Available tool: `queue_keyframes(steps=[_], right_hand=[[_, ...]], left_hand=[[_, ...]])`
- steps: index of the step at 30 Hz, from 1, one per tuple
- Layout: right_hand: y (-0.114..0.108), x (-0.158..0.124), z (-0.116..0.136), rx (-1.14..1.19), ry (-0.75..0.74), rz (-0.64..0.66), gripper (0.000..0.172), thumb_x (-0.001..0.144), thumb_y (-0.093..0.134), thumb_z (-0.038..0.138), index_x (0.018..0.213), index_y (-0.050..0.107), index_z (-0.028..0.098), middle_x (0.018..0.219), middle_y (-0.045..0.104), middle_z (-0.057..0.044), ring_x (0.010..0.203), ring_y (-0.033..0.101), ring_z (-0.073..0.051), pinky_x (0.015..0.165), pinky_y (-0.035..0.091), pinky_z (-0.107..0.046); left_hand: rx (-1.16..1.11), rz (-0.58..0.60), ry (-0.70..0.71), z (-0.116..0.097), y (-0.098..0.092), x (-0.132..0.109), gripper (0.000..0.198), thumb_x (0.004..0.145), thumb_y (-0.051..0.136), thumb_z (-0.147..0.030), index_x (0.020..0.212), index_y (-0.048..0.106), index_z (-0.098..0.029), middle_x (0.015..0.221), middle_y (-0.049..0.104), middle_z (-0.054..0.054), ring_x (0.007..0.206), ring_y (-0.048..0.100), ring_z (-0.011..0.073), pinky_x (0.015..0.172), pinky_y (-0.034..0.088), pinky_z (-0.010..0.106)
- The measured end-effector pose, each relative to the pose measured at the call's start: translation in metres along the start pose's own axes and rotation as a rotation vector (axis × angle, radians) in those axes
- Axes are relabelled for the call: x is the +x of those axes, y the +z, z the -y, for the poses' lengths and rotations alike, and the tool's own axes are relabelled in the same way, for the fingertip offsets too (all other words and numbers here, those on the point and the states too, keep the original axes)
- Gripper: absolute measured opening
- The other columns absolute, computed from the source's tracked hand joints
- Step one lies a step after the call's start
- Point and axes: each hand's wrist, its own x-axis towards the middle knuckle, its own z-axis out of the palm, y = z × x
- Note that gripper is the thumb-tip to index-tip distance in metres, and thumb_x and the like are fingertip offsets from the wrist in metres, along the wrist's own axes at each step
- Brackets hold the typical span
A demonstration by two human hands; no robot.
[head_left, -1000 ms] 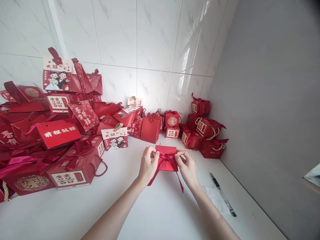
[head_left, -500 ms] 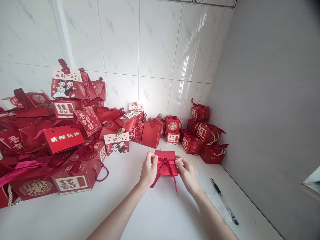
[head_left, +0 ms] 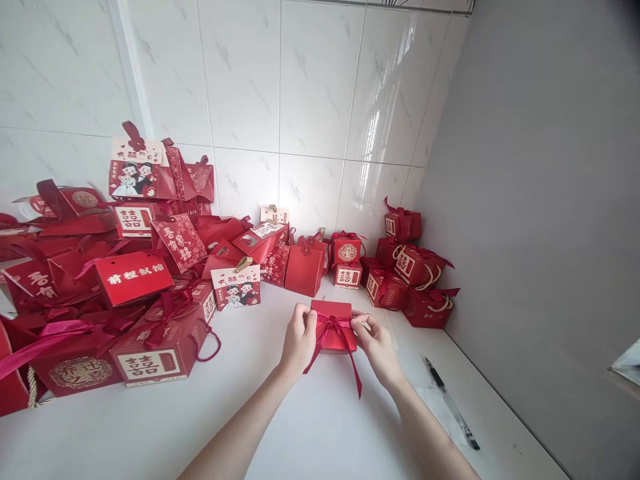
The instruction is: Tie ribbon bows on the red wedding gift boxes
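Note:
A small red gift box sits on the white tabletop between my hands. Around its front runs a dark red ribbon, tied in a bow with two tails hanging down onto the table. My left hand is at the box's left side, thumb and fingers pinched on the ribbon's left loop. On the right side, my right hand pinches the other loop between thumb and forefinger. Parts of the box's sides are covered by my fingers.
A heap of red gift boxes fills the left side. More boxes are stacked at the back right, beside a grey wall panel. A black-capped pen lies right of my right forearm. Tiled wall rises behind.
The whole view has shifted slightly to the right. Both hands stay pinched on the bow, and the right ribbon tail has swung a little outward.

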Motion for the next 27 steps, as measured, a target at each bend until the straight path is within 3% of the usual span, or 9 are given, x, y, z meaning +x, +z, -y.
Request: queue_keyframes(steps=[3, 10, 19, 24, 27], right_hand=[[0.0, -0.002, 0.004, -0.061, -0.028, -0.015, 0.036, 0.075, 0.061, 0.052, 0.071, 0.05, 0.019, 0.086, 0.06, -0.003, 0.074, 0.056, -0.018, 0.07, 0.046, -0.03], [0.001, -0.003, 0.007, -0.103, -0.052, -0.073, 0.039, 0.071, 0.065, 0.054, 0.067, 0.05, 0.019, 0.106, 0.061, -0.007, 0.089, 0.059, -0.025, 0.077, 0.048, -0.034], [-0.002, 0.004, 0.0, 0.038, 0.034, -0.055, 0.045, 0.065, 0.068, 0.058, 0.066, 0.053, 0.016, 0.117, 0.054, -0.009, 0.085, 0.06, -0.023, 0.073, 0.05, -0.032], [-0.003, 0.005, -0.003, 0.153, 0.061, -0.011, 0.037, 0.065, 0.071, 0.051, 0.068, 0.057, 0.016, 0.094, 0.063, -0.007, 0.076, 0.06, -0.02, 0.07, 0.049, -0.031], [-0.004, 0.005, -0.002, 0.187, 0.073, -0.024, 0.034, 0.065, 0.073, 0.045, 0.063, 0.055, 0.016, 0.095, 0.062, -0.006, 0.078, 0.06, -0.02, 0.075, 0.049, -0.032]], left_hand=[[0.019, -0.003, 0.023, -0.001, 0.0, -0.002, 0.023, 0.085, 0.035, -0.042, 0.075, 0.037, -0.022, 0.067, 0.049, -0.002, 0.063, 0.05, 0.0159, 0.062, 0.039, 0.028], [-0.002, -0.009, 0.058, -0.003, 0.001, -0.002, 0.027, 0.082, 0.043, -0.045, 0.07, 0.038, -0.021, 0.063, 0.043, -0.004, 0.061, 0.046, 0.0139, 0.06, 0.039, 0.025], [0.05, -0.02, 0.095, 0.004, 0.008, -0.001, 0.023, 0.086, 0.032, -0.041, 0.073, 0.035, -0.022, 0.066, 0.047, -0.002, 0.06, 0.049, 0.0145, 0.059, 0.04, 0.027], [0.043, -0.042, 0.122, 0.005, 0.009, -0.003, 0.023, 0.085, 0.031, -0.039, 0.071, 0.034, -0.022, 0.064, 0.044, -0.003, 0.059, 0.048, 0.0144, 0.058, 0.041, 0.027], [0.023, -0.021, 0.067, 0.004, 0.008, -0.002, 0.023, 0.085, 0.035, -0.038, 0.068, 0.032, -0.022, 0.06, 0.039, -0.005, 0.055, 0.044, 0.0128, 0.056, 0.04, 0.025]])
